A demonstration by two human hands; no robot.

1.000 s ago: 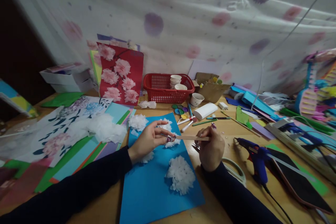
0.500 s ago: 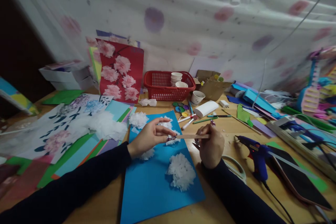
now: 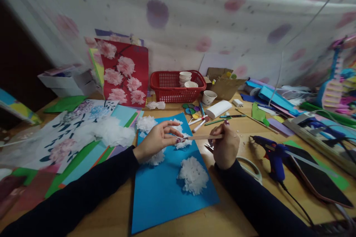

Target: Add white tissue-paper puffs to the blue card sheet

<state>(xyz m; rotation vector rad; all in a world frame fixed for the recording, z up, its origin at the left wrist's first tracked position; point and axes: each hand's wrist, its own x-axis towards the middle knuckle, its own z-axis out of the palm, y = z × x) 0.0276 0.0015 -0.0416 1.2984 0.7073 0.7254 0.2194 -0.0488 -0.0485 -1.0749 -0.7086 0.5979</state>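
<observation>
My left hand (image 3: 158, 139) hovers over the blue sheet (image 3: 172, 205), thumb and a fingertip pinched at the left end of a flat light-brown stick (image 3: 201, 137), its other fingers raised. Exactly how that end sits between the fingertips is too small to make out. My right hand (image 3: 226, 146) is closed around the stick's other end, just beyond the sheet's right edge. White crumpled-paper flowers lie on the sheet: a large one (image 3: 193, 176) toward the front, one (image 3: 146, 123) at the back left corner, and others partly hidden behind my left hand. Scissors (image 3: 251, 170) lie partly under my right wrist.
A blue glue gun (image 3: 271, 155) and a phone (image 3: 319, 176) lie to the right. Behind are a red basket (image 3: 167, 94) with paper cups, another paper cup (image 3: 209, 97), markers, and a red flower picture (image 3: 126, 74). White tissue (image 3: 114, 133) and coloured paper lie left.
The view has shifted slightly. Both hands keep nearly the same place, and the stick now slopes a little, its right end higher.
</observation>
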